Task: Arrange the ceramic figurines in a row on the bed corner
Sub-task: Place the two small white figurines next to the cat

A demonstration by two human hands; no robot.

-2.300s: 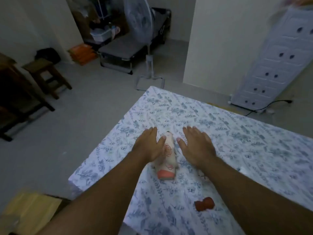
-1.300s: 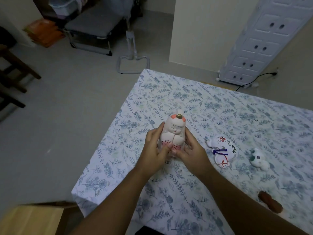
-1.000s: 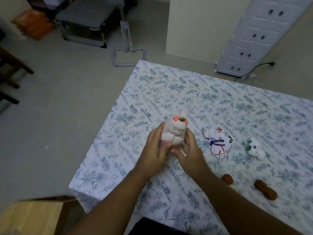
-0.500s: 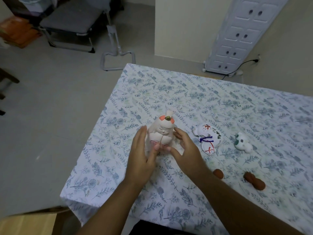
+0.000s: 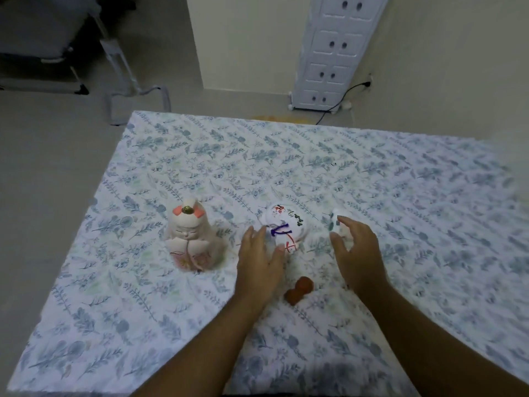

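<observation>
A tall white doll figurine (image 5: 191, 239) with pink ears and a gold knob stands upright on the floral bed sheet (image 5: 200, 156), near the left corner, with no hand on it. To its right lies a white painted figurine (image 5: 287, 223) with a purple mark, flat on the sheet. My left hand (image 5: 259, 262) is open, its fingertips at this figurine's near-left edge. My right hand (image 5: 357, 250) is open and hovers over a small white and green figurine (image 5: 335, 220), mostly hidden by the fingers. A small reddish-brown figurine (image 5: 299, 290) lies between my wrists.
The bed's left edge drops to a grey floor (image 5: 43, 167). Beyond the far edge stand a white plastic drawer cabinet (image 5: 335, 50) with a black cable, a fan stand (image 5: 134, 90) and a cream wall.
Both hands let go of the tall doll, which now stands alone, and moved right to the painted figurine and the small white one. The view shifted right.
</observation>
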